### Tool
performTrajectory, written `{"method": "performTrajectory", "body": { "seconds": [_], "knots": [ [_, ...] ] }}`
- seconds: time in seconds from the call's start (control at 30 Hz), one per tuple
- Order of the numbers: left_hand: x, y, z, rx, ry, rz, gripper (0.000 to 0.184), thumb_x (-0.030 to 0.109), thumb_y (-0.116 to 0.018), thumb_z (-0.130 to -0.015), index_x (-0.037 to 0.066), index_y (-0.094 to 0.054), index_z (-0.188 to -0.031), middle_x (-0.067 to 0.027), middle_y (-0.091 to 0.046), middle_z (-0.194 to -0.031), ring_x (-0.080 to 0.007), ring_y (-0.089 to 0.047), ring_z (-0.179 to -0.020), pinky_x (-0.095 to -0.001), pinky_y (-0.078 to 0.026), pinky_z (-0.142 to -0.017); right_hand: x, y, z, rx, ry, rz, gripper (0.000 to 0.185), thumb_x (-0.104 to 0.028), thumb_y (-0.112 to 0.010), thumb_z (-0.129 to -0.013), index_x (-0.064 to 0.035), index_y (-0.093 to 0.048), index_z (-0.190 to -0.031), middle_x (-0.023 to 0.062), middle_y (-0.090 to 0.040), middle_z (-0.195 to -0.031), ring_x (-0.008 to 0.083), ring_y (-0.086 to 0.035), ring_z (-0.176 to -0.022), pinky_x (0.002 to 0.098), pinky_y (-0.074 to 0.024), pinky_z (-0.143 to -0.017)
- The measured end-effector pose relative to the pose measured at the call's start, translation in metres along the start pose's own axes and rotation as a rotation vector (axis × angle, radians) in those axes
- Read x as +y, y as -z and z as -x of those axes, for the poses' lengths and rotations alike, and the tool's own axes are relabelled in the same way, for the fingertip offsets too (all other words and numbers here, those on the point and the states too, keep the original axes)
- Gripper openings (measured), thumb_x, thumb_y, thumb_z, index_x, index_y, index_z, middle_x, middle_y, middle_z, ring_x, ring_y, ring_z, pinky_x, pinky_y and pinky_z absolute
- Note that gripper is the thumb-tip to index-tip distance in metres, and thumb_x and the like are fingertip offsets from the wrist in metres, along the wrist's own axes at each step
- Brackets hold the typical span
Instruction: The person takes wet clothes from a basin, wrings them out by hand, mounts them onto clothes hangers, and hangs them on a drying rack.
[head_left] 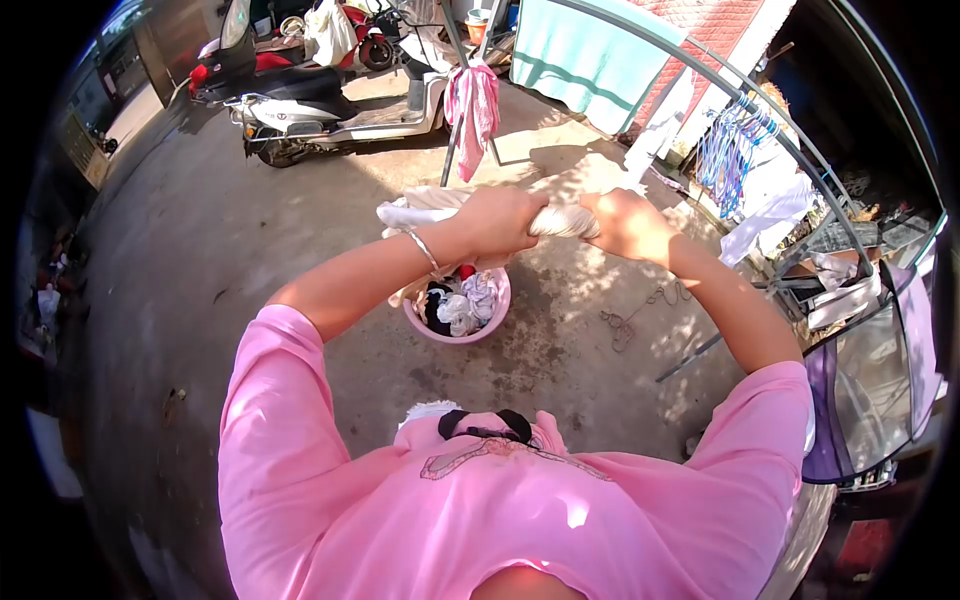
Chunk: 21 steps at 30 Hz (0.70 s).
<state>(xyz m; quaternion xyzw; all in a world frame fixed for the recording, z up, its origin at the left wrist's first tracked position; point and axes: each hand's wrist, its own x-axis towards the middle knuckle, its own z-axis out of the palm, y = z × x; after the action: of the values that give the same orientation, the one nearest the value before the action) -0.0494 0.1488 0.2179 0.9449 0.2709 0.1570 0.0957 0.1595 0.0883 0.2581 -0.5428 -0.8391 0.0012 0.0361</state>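
My left hand (503,217) and my right hand (628,222) are both closed around a wet-looking cream garment (566,221). Between the two fists the fabric is twisted into a tight rope. A loose part of it spreads out past my left hand, beside a white piece of fabric; what kind of garment it is I cannot make out. Below my left hand, on the concrete, stands a pink basin (459,339) with white, black and patterned laundry (466,305) in it. A hanging part of the fabric overlaps the basin's far left rim.
Ahead, a pink cloth (473,115) hangs on a metal rack; a turquoise sheet (590,65) hangs behind it. Blue hangers (730,150) dangle from a rail on the right. A white scooter (340,115) is parked at the back left. A purple-edged mesh item (870,390) stands at right.
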Motion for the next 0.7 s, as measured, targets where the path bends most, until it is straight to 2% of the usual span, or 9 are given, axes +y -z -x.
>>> {"method": "performTrajectory", "body": {
  "seconds": [0.1,0.13,0.2,0.23,0.3,0.33,0.37,0.47,0.7],
  "knots": [
    [0.001,0.002,-0.027,0.060,-0.172,-0.094,0.033,0.026,-0.068,-0.069,0.009,-0.053,-0.094,-0.0121,-0.061,-0.069,-0.0305,-0.062,-0.070,-0.0435,-0.048,-0.060,0.027,-0.021,0.014,0.064,-0.043,-0.347,0.023,-0.010,-0.067,-0.068,-0.0041,-0.056,-0.086,0.0109,-0.060,-0.070,0.0247,-0.060,-0.065,0.0375,-0.0469,-0.061],
    [0.001,-0.003,-0.035,0.223,-0.296,-0.101,0.032,0.026,-0.069,-0.068,0.010,-0.051,-0.090,-0.0102,-0.059,-0.064,-0.0304,-0.061,-0.064,-0.0431,-0.046,-0.055,0.032,-0.030,0.018,0.065,-0.050,-0.353,0.023,-0.010,-0.067,-0.068,-0.0041,-0.056,-0.086,0.0109,-0.060,-0.070,0.0247,-0.060,-0.065,0.0375,-0.0469,-0.061],
    [-0.001,-0.011,-0.050,0.223,-0.343,-0.126,0.033,0.026,-0.069,-0.067,0.010,-0.051,-0.090,-0.0100,-0.059,-0.062,-0.0304,-0.061,-0.062,-0.0428,-0.046,-0.053,0.038,-0.044,0.029,0.059,-0.178,-0.735,0.019,-0.005,-0.065,-0.068,-0.0026,-0.055,-0.084,0.0041,-0.057,-0.067,0.0148,-0.057,-0.061,0.0304,-0.0443,-0.056],
    [0.000,-0.017,-0.058,0.226,-0.387,-0.149,0.034,0.026,-0.070,-0.067,0.011,-0.051,-0.090,-0.0097,-0.058,-0.060,-0.0303,-0.061,-0.059,-0.0426,-0.046,-0.052,0.039,-0.049,0.034,0.058,-0.182,-0.738,0.019,-0.005,-0.065,-0.068,-0.0026,-0.055,-0.084,0.0041,-0.057,-0.067,0.0148,-0.057,-0.061,0.0304,-0.0443,-0.056],
    [-0.005,-0.033,-0.073,0.207,-0.402,-0.158,0.036,0.026,-0.071,-0.066,0.011,-0.050,-0.092,-0.0091,-0.057,-0.058,-0.0299,-0.060,-0.057,-0.0424,-0.045,-0.051,0.036,-0.060,0.039,0.061,-0.399,-1.199,0.015,-0.002,-0.063,-0.068,-0.0024,-0.053,-0.079,-0.0002,-0.052,-0.064,0.0086,-0.051,-0.054,0.0244,-0.0391,-0.047],
    [-0.006,-0.042,-0.081,0.212,-0.401,-0.151,0.041,0.026,-0.072,-0.064,0.012,-0.051,-0.096,-0.0090,-0.057,-0.059,-0.0299,-0.059,-0.056,-0.0423,-0.044,-0.050,0.040,-0.069,0.041,0.013,-0.456,-1.398,0.014,0.001,-0.062,-0.068,-0.0030,-0.051,-0.077,-0.0003,-0.049,-0.058,0.0067,-0.044,-0.044,0.0225,-0.0322,-0.037],
    [-0.008,-0.052,-0.087,0.213,-0.400,-0.142,0.046,0.026,-0.073,-0.062,0.012,-0.052,-0.101,-0.0088,-0.057,-0.060,-0.0298,-0.058,-0.056,-0.0422,-0.043,-0.049,0.043,-0.079,0.041,0.014,-0.461,-1.408,0.014,0.001,-0.062,-0.068,-0.0030,-0.051,-0.077,-0.0003,-0.049,-0.058,0.0067,-0.044,-0.044,0.0225,-0.0322,-0.037],
    [-0.011,-0.080,-0.103,0.292,-0.393,-0.113,0.048,0.025,-0.073,-0.059,0.012,-0.052,-0.100,-0.0079,-0.057,-0.061,-0.0296,-0.059,-0.057,-0.0414,-0.043,-0.050,0.052,-0.111,0.038,0.100,-0.570,-1.776,0.011,0.005,-0.056,-0.070,-0.0029,-0.050,-0.076,-0.0014,-0.044,-0.053,0.0046,-0.035,-0.037,0.0205,-0.0222,-0.032],
    [-0.011,-0.143,-0.118,0.366,-0.280,-0.060,0.039,0.025,-0.071,-0.060,0.014,-0.054,-0.093,-0.0072,-0.059,-0.062,-0.0290,-0.059,-0.058,-0.0404,-0.045,-0.051,0.056,-0.158,0.042,0.247,-0.679,-2.129,0.015,0.007,-0.051,-0.069,-0.0041,-0.049,-0.078,0.0001,-0.044,-0.058,0.0051,-0.032,-0.036,0.0200,-0.0209,-0.031]
  ]
}}
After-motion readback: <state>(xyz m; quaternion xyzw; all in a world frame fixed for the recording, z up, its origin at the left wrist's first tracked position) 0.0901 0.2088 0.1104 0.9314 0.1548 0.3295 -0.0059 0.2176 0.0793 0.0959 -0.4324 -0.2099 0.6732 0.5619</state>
